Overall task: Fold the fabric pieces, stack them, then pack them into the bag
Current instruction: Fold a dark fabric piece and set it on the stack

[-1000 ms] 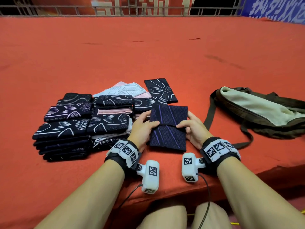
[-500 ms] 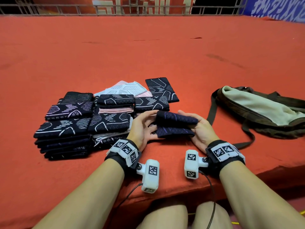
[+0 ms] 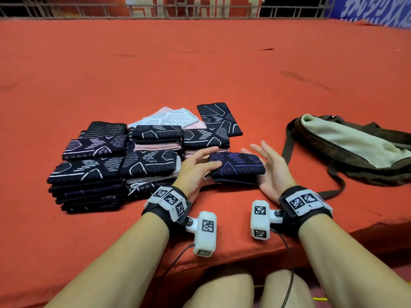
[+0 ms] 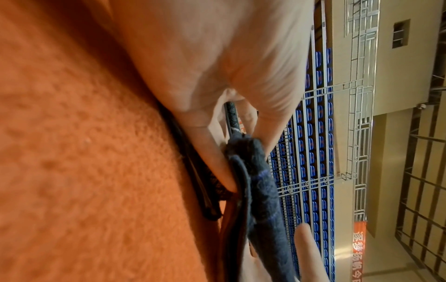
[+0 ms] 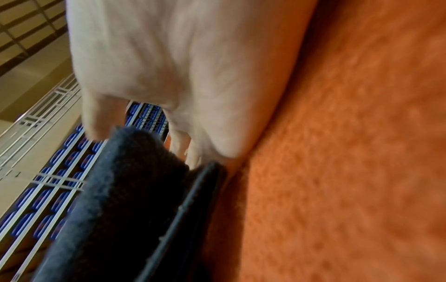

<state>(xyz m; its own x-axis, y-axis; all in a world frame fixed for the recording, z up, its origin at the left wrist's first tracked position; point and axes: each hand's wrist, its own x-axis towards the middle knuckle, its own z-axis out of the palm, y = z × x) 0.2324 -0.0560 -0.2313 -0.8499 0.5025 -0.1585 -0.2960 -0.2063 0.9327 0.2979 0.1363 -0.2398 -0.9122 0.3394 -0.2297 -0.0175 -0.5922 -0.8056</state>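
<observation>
Over on the left, stacks of folded fabric pieces (image 3: 106, 172) sit on the orange surface (image 3: 200, 63). Left hand (image 3: 195, 167) has loose fingers resting on the purple-patterned folded piece (image 3: 239, 166). Right hand (image 3: 270, 170) is flat-open against its other edge. The bag (image 3: 355, 150) lies further right, apart.

A red carpet (image 3: 200, 74) lies beneath the grip and spreads far beyond it and to both sides. At its far edge, well beyond the grip, runs a metal railing (image 3: 200, 12). Behind the railing hang a red banner (image 3: 189, 5) straight ahead and a blue banner (image 3: 373, 12) off to the right, both with white characters. The wrist views show rows of blue seats (image 4: 313, 152) and a beige wall (image 4: 398, 133) past the grip.
</observation>
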